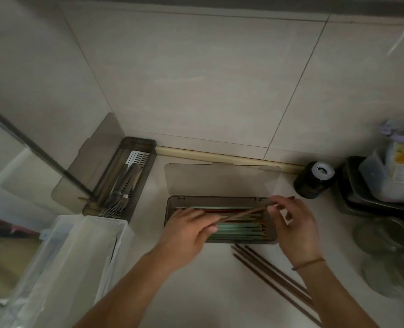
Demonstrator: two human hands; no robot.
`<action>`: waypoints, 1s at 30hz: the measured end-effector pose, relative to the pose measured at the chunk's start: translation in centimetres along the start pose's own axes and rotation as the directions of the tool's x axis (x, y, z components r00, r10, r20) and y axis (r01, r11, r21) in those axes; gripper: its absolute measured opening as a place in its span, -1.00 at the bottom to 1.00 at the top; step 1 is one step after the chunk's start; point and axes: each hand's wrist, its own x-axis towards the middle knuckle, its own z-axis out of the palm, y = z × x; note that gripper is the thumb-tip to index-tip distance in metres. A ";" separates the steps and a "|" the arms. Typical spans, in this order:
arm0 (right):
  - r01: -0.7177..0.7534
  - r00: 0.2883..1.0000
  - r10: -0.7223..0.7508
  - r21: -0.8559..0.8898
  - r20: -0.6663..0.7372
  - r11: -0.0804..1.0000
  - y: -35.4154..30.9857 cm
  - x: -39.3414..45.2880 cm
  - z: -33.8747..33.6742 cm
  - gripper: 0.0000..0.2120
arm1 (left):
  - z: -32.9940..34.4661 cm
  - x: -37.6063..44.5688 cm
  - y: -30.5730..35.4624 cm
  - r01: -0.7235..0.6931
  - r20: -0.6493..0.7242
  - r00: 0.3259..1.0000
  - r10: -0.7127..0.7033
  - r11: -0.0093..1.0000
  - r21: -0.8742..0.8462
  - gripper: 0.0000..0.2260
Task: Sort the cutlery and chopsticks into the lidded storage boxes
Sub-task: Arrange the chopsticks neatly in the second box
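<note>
A smoky grey storage box [220, 241] lies in front of me with its lid [222, 178] hinged open at the back; green and red chopsticks [241, 227] lie lengthwise inside. Both hands hold a pair of brown wooden chopsticks [246, 213] just above the box. My left hand [189, 229] pinches their near end, my right hand [293, 221] their far end. Several more brown chopsticks [272, 278] lie on the counter to the front right. A second grey box [146, 159] at the left holds forks [118, 200] and other cutlery, its lid open.
A clear plastic bin [61, 263] stands at the front left. A black jar [314, 183] sits by the wall at the right. Stacked trays, a lidded container [395, 166] and glass bowls [385, 237] crowd the right edge. A tiled wall rises behind.
</note>
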 end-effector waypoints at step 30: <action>0.166 0.980 -0.130 -0.250 0.153 0.954 6.9 -6.6 -1.3 -0.92 | 4.4 -1.0 2.4 -0.262 0.054 0.964 0.260 0.964 0.041 -0.87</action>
